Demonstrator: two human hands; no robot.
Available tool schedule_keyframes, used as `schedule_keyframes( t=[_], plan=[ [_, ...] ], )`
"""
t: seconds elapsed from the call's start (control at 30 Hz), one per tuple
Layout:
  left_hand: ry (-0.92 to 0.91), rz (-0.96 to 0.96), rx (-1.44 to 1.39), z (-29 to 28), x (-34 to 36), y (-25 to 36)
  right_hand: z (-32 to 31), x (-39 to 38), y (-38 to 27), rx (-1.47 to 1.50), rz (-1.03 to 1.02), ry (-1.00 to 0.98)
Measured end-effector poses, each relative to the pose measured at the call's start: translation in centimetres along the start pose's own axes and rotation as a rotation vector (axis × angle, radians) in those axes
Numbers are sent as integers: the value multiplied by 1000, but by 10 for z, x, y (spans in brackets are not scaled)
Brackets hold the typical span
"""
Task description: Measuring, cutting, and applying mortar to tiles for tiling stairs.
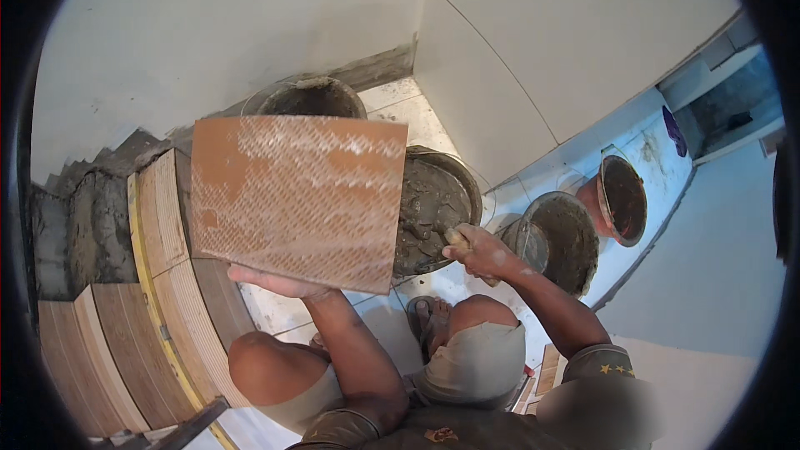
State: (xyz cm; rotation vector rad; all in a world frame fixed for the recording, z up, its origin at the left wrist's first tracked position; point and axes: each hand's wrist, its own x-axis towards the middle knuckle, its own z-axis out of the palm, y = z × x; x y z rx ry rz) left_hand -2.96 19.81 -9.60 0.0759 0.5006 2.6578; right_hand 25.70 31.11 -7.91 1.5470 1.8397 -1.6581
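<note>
My left hand (279,282) holds a large terracotta-coloured tile (292,200) by its near lower edge. The tile's ridged back faces up, streaked with whitish residue. Beside its right edge stands a bucket of wet grey mortar (433,204), partly covered by the tile. At that bucket's near right rim, my right hand (483,254) is closed round the pale handle of a trowel (456,238). Its blade cannot be made out against the mortar.
Wood-look tiled steps (117,350) climb at the left, with a yellow spirit level (150,292) across them. Another mortar-stained bucket (312,100) stands behind the tile. To the right are a dark bucket (575,242) and a reddish bucket (623,200). White walls (500,50) enclose the corner.
</note>
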Motion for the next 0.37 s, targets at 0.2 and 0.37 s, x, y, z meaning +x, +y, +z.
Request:
schedule_keyframes(
  t=[0.2, 0.37],
  plan=[
    [197, -68, 51, -39, 9, 6, 13, -8, 1, 206, 36, 25],
    [211, -141, 28, -123, -52, 90, 8, -19, 9, 238, 43, 101]
  ],
)
